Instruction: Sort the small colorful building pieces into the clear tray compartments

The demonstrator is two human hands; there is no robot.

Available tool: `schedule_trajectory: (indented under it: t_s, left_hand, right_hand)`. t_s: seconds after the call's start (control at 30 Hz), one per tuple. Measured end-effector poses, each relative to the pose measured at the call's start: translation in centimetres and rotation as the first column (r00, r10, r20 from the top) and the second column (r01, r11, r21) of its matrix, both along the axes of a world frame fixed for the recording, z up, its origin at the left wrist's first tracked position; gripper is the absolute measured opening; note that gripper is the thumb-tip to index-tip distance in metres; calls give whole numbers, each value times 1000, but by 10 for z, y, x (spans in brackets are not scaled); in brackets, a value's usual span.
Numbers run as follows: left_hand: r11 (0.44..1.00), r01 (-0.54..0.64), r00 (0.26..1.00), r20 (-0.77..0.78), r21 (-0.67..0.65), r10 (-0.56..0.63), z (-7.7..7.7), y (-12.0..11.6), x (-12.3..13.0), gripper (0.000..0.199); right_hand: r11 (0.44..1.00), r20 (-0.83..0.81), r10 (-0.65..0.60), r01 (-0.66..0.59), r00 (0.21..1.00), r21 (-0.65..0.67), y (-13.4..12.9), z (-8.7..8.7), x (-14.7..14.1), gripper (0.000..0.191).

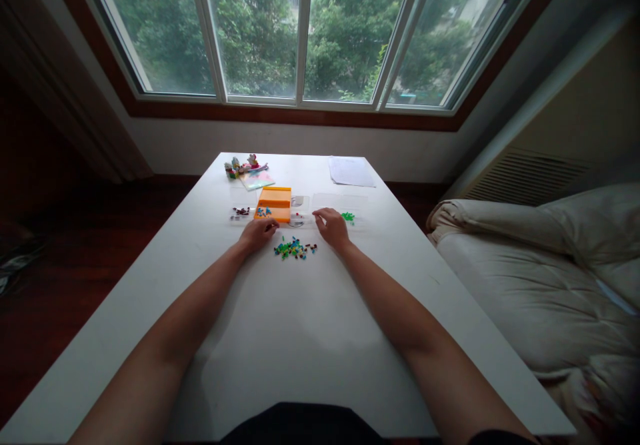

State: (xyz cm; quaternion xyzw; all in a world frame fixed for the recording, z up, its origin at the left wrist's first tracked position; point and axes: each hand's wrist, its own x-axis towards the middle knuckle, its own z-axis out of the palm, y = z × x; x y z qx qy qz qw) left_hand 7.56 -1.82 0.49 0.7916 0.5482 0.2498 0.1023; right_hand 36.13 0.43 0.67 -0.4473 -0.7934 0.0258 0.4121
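Note:
A loose heap of small multicoloured pieces (293, 248), mostly green, blue and yellow, lies on the white table. Just behind it on the left, my left hand (257, 234) rests with curled fingers beside the open orange box (275, 196), which has some blue pieces in it. My right hand (332, 226) reaches in from the other side, thumb and fingertips drawn together by the clear box (300, 220). Whatever either hand pinches is too small to make out. Bright green pieces (348, 218) sit in a clear container (361, 225) right of my right hand.
Dark brown pieces (242, 211) lie in a clear box at the left. Toward the table's far edge are small colourful figures (245, 165), a patterned card (257, 179) and white paper sheets (351, 171). A beige sofa (505, 292) stands along the right.

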Motion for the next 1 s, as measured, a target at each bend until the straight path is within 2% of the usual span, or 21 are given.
schedule_trajectory:
  t_s: [0.07,0.17,0.27,0.53,1.0]
  left_hand:
    - [1000,-12,1000,-3,1,12,0,0,0,25]
    - [1000,-25,1000,3,17,24,0,0,-1,25]
    - [999,-32,1000,1,25,32,0,0,-1,25]
    - [1000,-27,1000,8,17,26,-3,1,-2,27]
    - [1000,-19,1000,1,8,19,-4,2,-3,27]
  right_hand:
    - [995,72,104,-104,992,-5,-10,3,-14,22]
    - [961,222,273,-273,936,-30,-25,6,-36,20]
    - [932,326,358,-355,875,-71,-35,7,-49,19]
    - [921,468,383,-369,796,-126,-43,7,-57,29]
    - [920,504,373,-383,779,-87,-39,1,-60,27]
